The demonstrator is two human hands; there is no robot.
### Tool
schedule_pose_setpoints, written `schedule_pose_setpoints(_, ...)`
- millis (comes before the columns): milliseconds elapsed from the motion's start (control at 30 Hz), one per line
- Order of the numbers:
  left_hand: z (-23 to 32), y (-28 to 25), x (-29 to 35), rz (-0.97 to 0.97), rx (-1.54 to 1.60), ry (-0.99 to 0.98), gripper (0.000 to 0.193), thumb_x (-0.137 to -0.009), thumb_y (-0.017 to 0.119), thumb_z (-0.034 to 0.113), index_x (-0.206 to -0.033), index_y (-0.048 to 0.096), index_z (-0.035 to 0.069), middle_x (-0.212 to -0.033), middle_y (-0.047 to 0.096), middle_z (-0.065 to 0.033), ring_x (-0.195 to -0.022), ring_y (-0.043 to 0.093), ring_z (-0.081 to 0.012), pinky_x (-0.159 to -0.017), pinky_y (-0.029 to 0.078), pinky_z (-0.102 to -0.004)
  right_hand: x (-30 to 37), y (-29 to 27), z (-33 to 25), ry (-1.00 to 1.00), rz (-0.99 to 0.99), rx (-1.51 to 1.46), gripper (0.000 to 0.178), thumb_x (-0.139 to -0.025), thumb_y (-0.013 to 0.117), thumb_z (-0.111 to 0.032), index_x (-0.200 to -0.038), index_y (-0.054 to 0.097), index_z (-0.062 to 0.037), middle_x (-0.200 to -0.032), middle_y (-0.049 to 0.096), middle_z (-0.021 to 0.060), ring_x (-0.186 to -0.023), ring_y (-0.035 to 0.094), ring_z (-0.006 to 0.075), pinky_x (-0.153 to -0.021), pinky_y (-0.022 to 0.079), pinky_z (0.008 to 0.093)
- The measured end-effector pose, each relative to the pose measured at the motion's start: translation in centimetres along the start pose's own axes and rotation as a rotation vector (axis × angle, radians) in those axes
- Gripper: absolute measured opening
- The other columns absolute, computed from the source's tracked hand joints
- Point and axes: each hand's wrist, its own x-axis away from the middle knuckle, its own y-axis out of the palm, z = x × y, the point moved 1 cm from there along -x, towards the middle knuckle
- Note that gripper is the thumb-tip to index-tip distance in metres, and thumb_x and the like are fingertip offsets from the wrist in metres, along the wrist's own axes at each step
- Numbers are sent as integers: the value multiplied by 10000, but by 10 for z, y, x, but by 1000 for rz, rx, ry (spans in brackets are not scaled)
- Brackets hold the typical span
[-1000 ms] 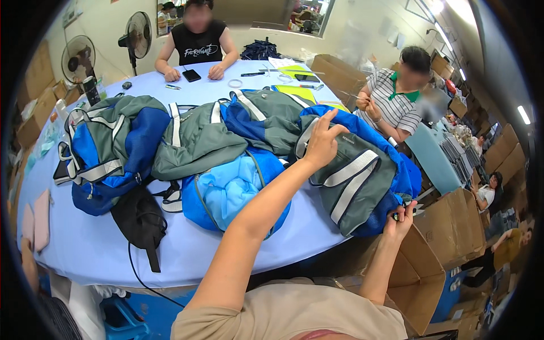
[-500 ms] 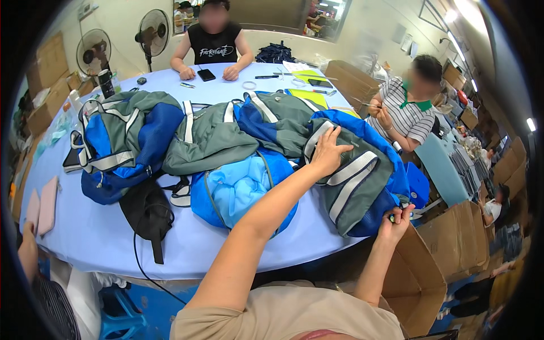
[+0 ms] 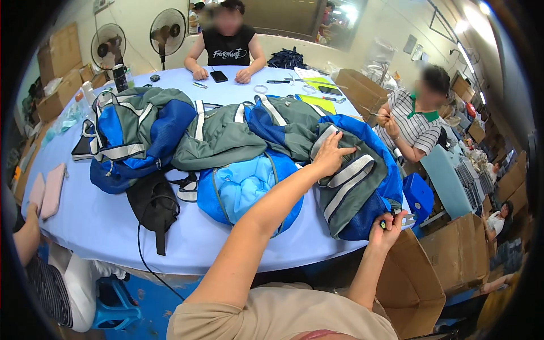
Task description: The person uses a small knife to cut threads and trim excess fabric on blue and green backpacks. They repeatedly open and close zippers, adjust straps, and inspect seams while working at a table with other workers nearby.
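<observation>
- Laid the left hand (image 3: pixel 330 154) over the grey-green and blue fabric bag (image 3: pixel 362 198), on the right end of the table (image 3: pixel 113 226), with fingers loosely spread by the white webbing strap (image 3: pixel 323 139).
- Held a small yellow-and-black tool (image 3: pixel 383 224) in the curled right hand (image 3: pixel 387 231), at the near right edge of the table, against the lower corner of the same bag; could not tell about any pinch on its cloth.
- Saw a backpack with light-blue panel (image 3: pixel 243 187) on the near middle part of the table.
- Saw one more bulky bag (image 3: pixel 170 124) on the left part of the table, and a pink pouch (image 3: pixel 54 190) at the left edge.
- Noticed a black smartphone (image 3: pixel 219 76) on the far side of the table, before a co-worker in black sleeveless top (image 3: pixel 229 48).
- Noticed also a co-worker in striped polo shirt (image 3: pixel 416 124) beyond the right side of the table, and a cardboard box (image 3: pixel 411 283) below the near right corner.
</observation>
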Motion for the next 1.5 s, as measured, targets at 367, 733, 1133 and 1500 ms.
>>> schedule_pose_setpoints(367, 134, -77, -9, -159, 406, 739, 128, -751, 528, 150, -787, 622, 72, -890, 601, -96, -903, 550, -267, -827, 411, -388, 7, -33, -10, 110, -160, 102, 200, -879, 553, -301, -839, 499, -112, -612, 459, -27, -369, 264, 53, -363, 215, 187)
schedule_pose_setpoints(733, -73, -34, -37, -222, -105, -573, 447, -817, 403, 437, -1152, 540, 174, -1208, 503, -169, -1120, 469, -335, -920, 375, -436, 26, -55, -20, 179, -394, 109, 167, -935, 452, -257, -843, 427, -120, -811, 448, -13, -377, 260, 28, -335, 253, 170)
schedule_pose_setpoints(1133, -84, -25, -21, -299, 7, -764, 592, -807, 396, 550, -1307, 416, 233, -1324, 425, -147, -1225, 400, -301, -1016, 275, -410, 26, -64, -16, 217, -356, 73, 188, -932, 449, -274, -845, 401, -115, -753, 393, -26, -380, 230, 39, -345, 229, 176)
schedule_pose_setpoints(1500, -107, -12, -9, -288, 84, -691, 628, -798, 415, 558, -1326, 391, 219, -1349, 400, -129, -1234, 389, -304, -1018, 285, -396, 33, -65, -15, 199, -335, 80, 201, -928, 455, -279, -844, 412, -101, -770, 415, -13, -378, 246, 30, -336, 243, 172)
